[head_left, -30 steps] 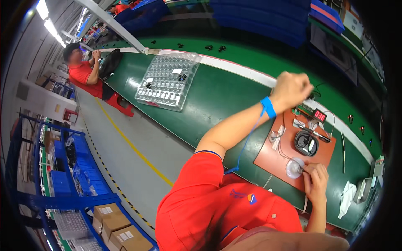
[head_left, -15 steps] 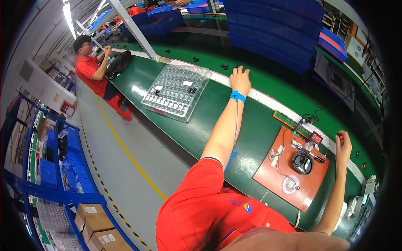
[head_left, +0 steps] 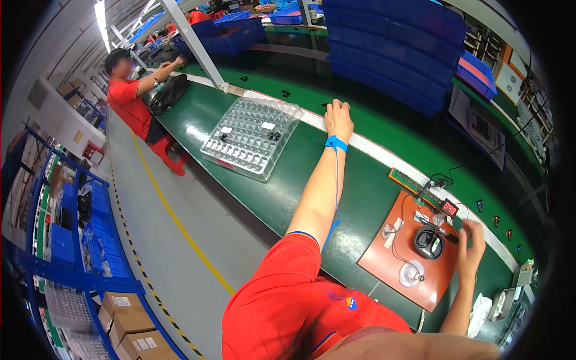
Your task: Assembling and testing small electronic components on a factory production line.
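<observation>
Tray, clear and pocketed, lies toward the left of the green surface, close to its far edge, with a few black pieces in it. Right of it, just past that edge, a small black part rests on the belt. Its visible end points left, long axis roughly along the edge; the rest is hidden by the left hand, fingers bent and drawn together there. Whether they pinch the part I cannot tell.

Farther right, a brown mat lies between the surface's near and far edges. On it are a clear dish and a black case, whose contents are hard to make out. A red-lit display stands by the mat's far edge.

The right hand is over the mat's right side, covering some of it, fingers loosely bent; blur hides whether they grip anything.
</observation>
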The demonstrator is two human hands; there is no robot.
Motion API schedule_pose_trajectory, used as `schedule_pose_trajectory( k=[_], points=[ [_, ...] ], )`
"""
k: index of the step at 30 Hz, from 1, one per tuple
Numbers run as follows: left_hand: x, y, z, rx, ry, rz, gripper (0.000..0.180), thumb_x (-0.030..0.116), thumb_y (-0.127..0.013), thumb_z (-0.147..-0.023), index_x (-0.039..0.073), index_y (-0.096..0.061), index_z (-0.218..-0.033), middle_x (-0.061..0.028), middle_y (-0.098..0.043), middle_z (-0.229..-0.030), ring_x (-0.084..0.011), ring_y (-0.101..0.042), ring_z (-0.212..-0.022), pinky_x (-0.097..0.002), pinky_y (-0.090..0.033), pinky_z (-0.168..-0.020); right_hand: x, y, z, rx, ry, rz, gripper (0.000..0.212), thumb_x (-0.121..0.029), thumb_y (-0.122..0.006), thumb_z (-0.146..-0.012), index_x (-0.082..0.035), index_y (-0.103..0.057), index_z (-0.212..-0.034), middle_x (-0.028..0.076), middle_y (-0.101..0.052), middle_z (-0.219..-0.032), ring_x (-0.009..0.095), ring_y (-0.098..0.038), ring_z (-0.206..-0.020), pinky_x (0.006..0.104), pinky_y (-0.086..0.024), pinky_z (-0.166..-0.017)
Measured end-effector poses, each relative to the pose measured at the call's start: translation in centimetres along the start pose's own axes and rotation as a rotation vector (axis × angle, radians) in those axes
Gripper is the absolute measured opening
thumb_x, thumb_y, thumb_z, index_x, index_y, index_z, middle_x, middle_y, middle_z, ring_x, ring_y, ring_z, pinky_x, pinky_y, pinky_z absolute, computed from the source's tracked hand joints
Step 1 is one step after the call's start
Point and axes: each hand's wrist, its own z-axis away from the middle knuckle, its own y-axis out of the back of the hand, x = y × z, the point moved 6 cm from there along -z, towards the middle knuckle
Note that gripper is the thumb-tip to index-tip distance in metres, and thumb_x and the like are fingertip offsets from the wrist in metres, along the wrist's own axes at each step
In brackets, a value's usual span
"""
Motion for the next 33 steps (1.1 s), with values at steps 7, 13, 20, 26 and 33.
schedule_pose_trajectory(
  k=[7,13,20,26,33],
  points=[
    [1.3,0.4,0.6,0.073,-0.124,-0.151,0.015,-0.001,-0.064,-0.075,0.007,-0.069,-0.087,-0.0104,-0.063,-0.097,-0.0301,-0.058,-0.096,-0.0407,-0.050,-0.080,-4.5,-1.6,2.5,-0.092,0.108,-0.076,0.019,0.002,-0.062,-0.081,-0.001,-0.063,-0.101,0.014,-0.061,-0.096,0.027,-0.059,-0.090,0.0362,-0.047,-0.080],
    [2.2,0.7,0.4,-0.033,-0.126,-0.016,0.014,-0.002,-0.067,-0.074,0.005,-0.070,-0.086,-0.0133,-0.066,-0.092,-0.0323,-0.063,-0.088,-0.0426,-0.053,-0.076,-6.7,-2.9,3.2,-0.153,0.242,-0.015,0.029,0.002,-0.069,-0.071,-0.002,-0.063,-0.099,0.014,-0.060,-0.098,0.033,-0.057,-0.092,0.0414,-0.047,-0.082],
    [9.6,5.3,0.2,-0.235,-0.002,0.814,0.009,0.008,-0.070,-0.081,0.002,-0.067,-0.087,-0.0127,-0.071,-0.083,-0.0231,-0.071,-0.073,-0.0340,-0.056,-0.066,-6.3,-2.7,3.8,-0.095,0.199,0.024,0.031,0.002,-0.071,-0.070,-0.002,-0.063,-0.100,0.014,-0.058,-0.101,0.033,-0.056,-0.093,0.0417,-0.046,-0.082],
    [19.4,10.3,5.7,-0.628,-0.212,1.153,0.013,0.012,-0.070,-0.086,0.002,-0.067,-0.094,-0.0040,-0.069,-0.079,-0.0110,-0.068,-0.068,-0.0251,-0.054,-0.061,-6.4,-2.9,4.1,-0.064,0.175,0.068,0.032,0.001,-0.070,-0.071,-0.002,-0.063,-0.101,0.015,-0.057,-0.102,0.034,-0.055,-0.094,0.0427,-0.044,-0.084],
    [23.3,12.8,8.7,-0.745,-0.352,1.119,0.014,0.016,-0.072,-0.085,0.003,-0.069,-0.089,-0.0046,-0.069,-0.079,-0.0094,-0.065,-0.067,-0.0254,-0.052,-0.061,-5.1,-3.0,4.2,-0.042,0.172,0.125,0.035,-0.003,-0.071,-0.073,-0.003,-0.063,-0.108,0.016,-0.059,-0.109,0.037,-0.055,-0.102,0.0447,-0.044,-0.092]
  ],
)
